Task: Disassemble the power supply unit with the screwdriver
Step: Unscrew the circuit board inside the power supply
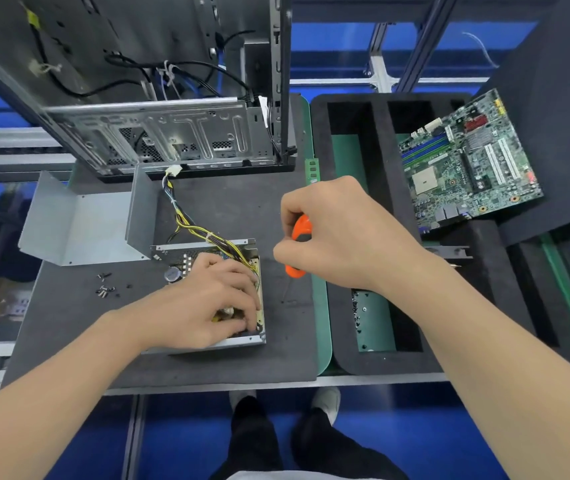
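Observation:
The power supply unit [207, 247] lies open on the dark mat, its circuit board and a bundle of yellow and black wires [190, 223] exposed. My left hand [207, 299] rests on the board with curled fingers reaching among the parts near its right edge. Its removed grey metal cover [79, 226] lies to the left. My right hand [339, 237] grips the orange-handled screwdriver [299, 247] just right of the unit, with the thin shaft pointing down and its tip at the mat. Several loose black screws [105, 285] lie left of the unit.
An open computer case [159, 133] stands at the back of the mat. A black foam tray [345, 362] with slots sits to the right. A green motherboard [467, 164] leans on it, and a memory stick [312, 171] stands near its left wall.

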Demonstrator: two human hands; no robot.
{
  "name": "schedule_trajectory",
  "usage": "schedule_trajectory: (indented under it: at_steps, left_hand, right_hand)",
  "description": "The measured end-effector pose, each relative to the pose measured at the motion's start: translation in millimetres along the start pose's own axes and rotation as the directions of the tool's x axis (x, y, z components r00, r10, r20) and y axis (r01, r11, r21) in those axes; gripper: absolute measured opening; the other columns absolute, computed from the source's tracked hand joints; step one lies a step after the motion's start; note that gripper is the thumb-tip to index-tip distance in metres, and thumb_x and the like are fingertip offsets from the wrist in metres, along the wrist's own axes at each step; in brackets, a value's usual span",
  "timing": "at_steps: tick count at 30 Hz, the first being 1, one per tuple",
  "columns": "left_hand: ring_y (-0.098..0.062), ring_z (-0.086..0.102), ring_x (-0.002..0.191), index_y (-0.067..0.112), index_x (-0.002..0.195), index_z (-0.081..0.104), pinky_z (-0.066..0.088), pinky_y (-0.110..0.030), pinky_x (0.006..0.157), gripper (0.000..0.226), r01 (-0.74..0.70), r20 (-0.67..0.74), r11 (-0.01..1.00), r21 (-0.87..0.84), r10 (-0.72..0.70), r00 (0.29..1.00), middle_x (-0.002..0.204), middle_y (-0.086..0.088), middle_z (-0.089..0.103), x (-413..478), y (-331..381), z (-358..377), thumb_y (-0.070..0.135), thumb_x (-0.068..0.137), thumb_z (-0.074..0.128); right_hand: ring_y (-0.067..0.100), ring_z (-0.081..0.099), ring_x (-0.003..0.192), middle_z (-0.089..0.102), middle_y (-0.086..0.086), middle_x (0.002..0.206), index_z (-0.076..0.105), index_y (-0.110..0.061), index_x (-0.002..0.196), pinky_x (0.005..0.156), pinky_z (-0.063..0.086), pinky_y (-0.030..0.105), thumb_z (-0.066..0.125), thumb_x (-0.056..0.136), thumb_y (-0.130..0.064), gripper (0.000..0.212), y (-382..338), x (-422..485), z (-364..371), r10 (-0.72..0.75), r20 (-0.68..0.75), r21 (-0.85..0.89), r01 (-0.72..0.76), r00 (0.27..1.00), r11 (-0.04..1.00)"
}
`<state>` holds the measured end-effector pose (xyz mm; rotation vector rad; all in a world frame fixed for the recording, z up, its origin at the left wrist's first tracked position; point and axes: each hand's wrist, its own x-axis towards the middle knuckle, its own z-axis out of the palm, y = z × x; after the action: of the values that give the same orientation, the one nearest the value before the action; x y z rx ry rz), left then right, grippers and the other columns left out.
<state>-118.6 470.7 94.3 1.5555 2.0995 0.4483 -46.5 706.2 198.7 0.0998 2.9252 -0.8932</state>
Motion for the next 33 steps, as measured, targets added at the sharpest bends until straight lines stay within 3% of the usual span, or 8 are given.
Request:
schedule_trajectory:
  at_steps: [2,6,10,16,20,23,27,33]
  left_hand:
    - [-0.003,0.051,0.125,0.034,0.083,0.065,0.023,-0.036,0.109,0.012,0.048,-0.065,0.998,0.028,-0.046,0.997,0.109,0.023,0.062,2,3,4,0.03,0.094,0.062]
    - [-0.005,0.042,0.105,0.03,0.074,0.057,0.024,-0.034,0.092,0.049,0.13,-0.037,0.956,0.263,-0.124,0.992,0.095,0.019,0.054,18,15,5,0.073,0.096,0.046]
    - [-0.015,0.035,0.11,0.028,0.073,0.048,0.026,-0.039,0.095,0.042,0.122,0.141,0.894,0.432,-0.201,0.97,0.099,0.015,0.046,35,23,3,0.062,0.098,0.05]
    - [-0.017,0.037,0.099,0.017,0.067,0.053,0.024,-0.031,0.088,0.033,0.045,0.068,0.965,0.259,-0.065,0.996,0.093,0.014,0.043,24,22,3,0.026,0.098,0.058]
    - [-0.021,0.041,0.091,0.016,0.067,0.048,0.035,-0.042,0.084,0.03,0.052,-0.042,0.99,0.128,-0.047,0.998,0.084,0.013,0.046,21,21,6,0.011,0.093,0.063]
    - [-0.017,0.042,0.09,0.019,0.071,0.048,0.035,-0.037,0.085,0.032,0.054,-0.047,0.997,0.047,-0.052,0.998,0.083,0.009,0.047,22,17,5,0.017,0.099,0.062]
    - [-0.019,0.052,0.105,0.018,0.081,0.069,0.04,-0.042,0.094,0.026,0.001,-0.148,0.999,0.052,0.007,0.989,0.105,0.007,0.059,17,7,0,0.032,0.103,0.064]
    - [-0.019,0.039,0.103,0.024,0.076,0.073,0.035,-0.043,0.088,0.033,0.179,-0.367,0.973,0.144,-0.116,0.923,0.113,0.004,0.053,3,2,-6,0.051,0.094,0.068]
  right_hand:
    - [0.01,0.055,0.071,0.06,-0.008,0.066,0.058,-0.022,0.069,0.052,0.048,0.031,0.069,0.072,-0.033,0.016,1,0,2,0.005,0.004,-0.011,-0.005,1.0,1.0]
    - [0.019,0.059,0.072,0.06,-0.007,0.065,0.057,-0.022,0.069,0.057,0.056,0.038,0.068,0.072,-0.032,0.015,1,0,6,0.006,0.018,-0.02,-0.006,1.0,1.0]
    - [0.021,0.059,0.073,0.061,-0.007,0.069,0.056,-0.023,0.07,0.057,0.055,0.036,0.067,0.073,-0.035,0.016,2,0,7,-0.005,0.025,-0.029,0.006,1.0,1.0]
    - [0.019,0.059,0.073,0.06,-0.007,0.069,0.056,-0.023,0.069,0.056,0.054,0.034,0.067,0.074,-0.034,0.016,3,-3,6,0.0,0.027,-0.018,0.001,1.0,1.0]
    - [0.021,0.06,0.074,0.06,-0.007,0.07,0.056,-0.023,0.069,0.059,0.055,0.035,0.067,0.074,-0.033,0.016,4,-3,5,0.008,0.033,-0.021,-0.007,0.999,1.0]
    - [0.021,0.06,0.073,0.059,-0.008,0.069,0.055,-0.023,0.068,0.06,0.055,0.035,0.068,0.074,-0.032,0.016,4,-4,4,0.015,0.035,-0.016,-0.014,0.999,1.0]
    - [0.017,0.059,0.071,0.06,-0.008,0.068,0.058,-0.022,0.07,0.057,0.053,0.034,0.068,0.074,-0.031,0.014,6,-4,-2,0.008,0.024,-0.009,-0.008,1.0,1.0]
    - [0.009,0.055,0.069,0.064,-0.007,0.063,0.06,-0.021,0.066,0.054,0.048,0.032,0.067,0.071,-0.034,0.016,-4,-3,-22,-0.006,-0.054,0.012,0.007,0.999,1.0]
